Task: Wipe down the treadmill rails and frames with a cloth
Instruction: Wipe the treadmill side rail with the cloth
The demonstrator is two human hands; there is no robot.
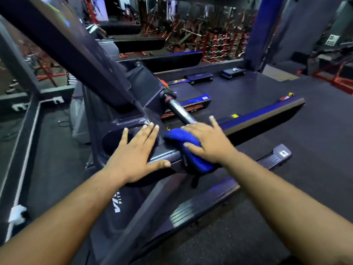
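Left hand (133, 150): flat, fingers spread, palm down on the treadmill console (107, 119) beside an oval recess; grips nothing.
Cloth (191, 150): blue, bunched, draped over the dark handrail (164, 156) just right of the left thumb.
Right hand (206, 142): fingers splayed, pressing on the cloth (not curled round it).
Side rails (263, 115): lie further right, beyond the hands.

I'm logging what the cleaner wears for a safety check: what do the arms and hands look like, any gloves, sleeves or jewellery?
Both arms are bare as far as the picture shows: no sleeves in view. The left hand and right hand wear no gloves. No watch, ring or wristband shows. Fingernails are short and unpainted.
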